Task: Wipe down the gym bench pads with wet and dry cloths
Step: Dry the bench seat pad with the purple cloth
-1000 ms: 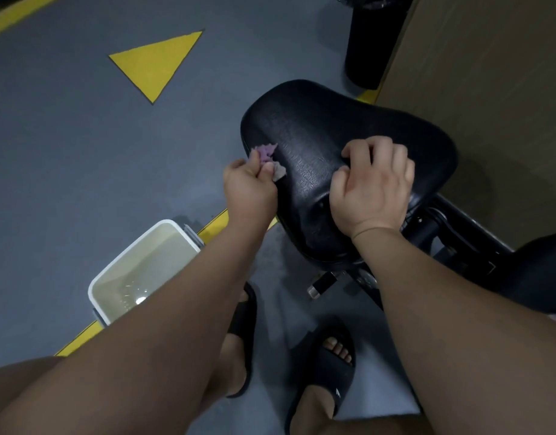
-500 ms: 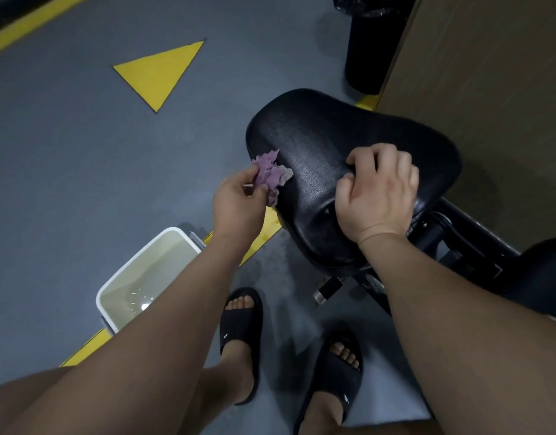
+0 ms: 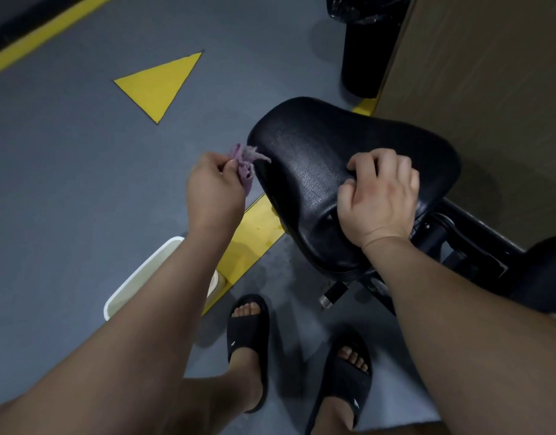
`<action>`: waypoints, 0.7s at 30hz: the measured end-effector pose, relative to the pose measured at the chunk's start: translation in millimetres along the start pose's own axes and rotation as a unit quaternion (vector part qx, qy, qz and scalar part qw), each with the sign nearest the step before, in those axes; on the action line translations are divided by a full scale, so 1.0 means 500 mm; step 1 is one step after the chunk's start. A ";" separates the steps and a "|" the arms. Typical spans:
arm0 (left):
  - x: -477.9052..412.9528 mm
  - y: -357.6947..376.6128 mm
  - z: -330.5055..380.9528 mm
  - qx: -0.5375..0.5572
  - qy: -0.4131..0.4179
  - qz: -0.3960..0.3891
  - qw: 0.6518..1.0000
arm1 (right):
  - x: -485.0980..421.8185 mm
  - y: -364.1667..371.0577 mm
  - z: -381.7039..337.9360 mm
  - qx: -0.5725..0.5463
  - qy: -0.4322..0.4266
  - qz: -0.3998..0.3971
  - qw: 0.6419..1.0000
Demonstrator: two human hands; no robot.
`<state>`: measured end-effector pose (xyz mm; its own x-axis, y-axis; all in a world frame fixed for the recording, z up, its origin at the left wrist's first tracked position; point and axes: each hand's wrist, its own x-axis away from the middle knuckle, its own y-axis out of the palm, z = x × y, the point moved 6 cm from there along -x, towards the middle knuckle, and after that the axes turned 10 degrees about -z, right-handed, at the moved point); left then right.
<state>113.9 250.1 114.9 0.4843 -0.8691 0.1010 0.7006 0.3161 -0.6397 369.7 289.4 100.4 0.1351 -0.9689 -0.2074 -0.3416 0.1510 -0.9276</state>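
Bench pad [image 3: 317, 158]: black, with cracked-looking upholstery, located right of centre on a dark metal frame [image 3: 458, 243], above the grey floor [image 3: 66, 167].

Observations, left to right:

White container [image 3: 138, 277] stands on the floor at lower left, partly hidden by the left forearm. A yellow triangle marking [image 3: 159, 84] lies on the floor beyond it, well apart from the pad.

Left hand [image 3: 212, 189] is off the pad's left side, thumb and fingers pinching a crumpled purple cloth [image 3: 243, 167]. The cloth's frayed top reaches the pad's left edge; contact cannot be confirmed.

A yellow floor stripe [image 3: 251, 237] runs diagonally below that hand and passes under the pad.

Right hand [image 3: 380, 199] is clenched, fingers curled under, resting on the pad's upper surface toward its near right part.

Two feet in black slides [image 3: 248, 334] stand on the floor below the pad.

A black bin [image 3: 367, 48] stands beyond the pad, beside a brown panel [image 3: 474, 105] at far right.
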 end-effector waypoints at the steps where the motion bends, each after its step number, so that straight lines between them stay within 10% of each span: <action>1: 0.002 -0.001 -0.002 0.004 0.000 0.008 1.000 | 0.000 0.000 0.000 -0.001 0.000 0.001 1.000; 6: 0.049 0.102 0.025 -0.088 0.091 -0.130 0.983 | 0.001 0.000 -0.001 -0.001 -0.001 -0.001 1.000; 21: 0.118 0.141 0.013 -0.047 0.041 -0.058 0.996 | 0.001 -0.003 -0.004 -0.008 -0.002 0.001 1.000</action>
<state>195.3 223.8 80.6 0.3559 -0.9270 0.1187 0.6953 0.1777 -0.6964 368.2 288.3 102.2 0.1389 -0.9676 -0.2110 -0.3561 0.1500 -0.9223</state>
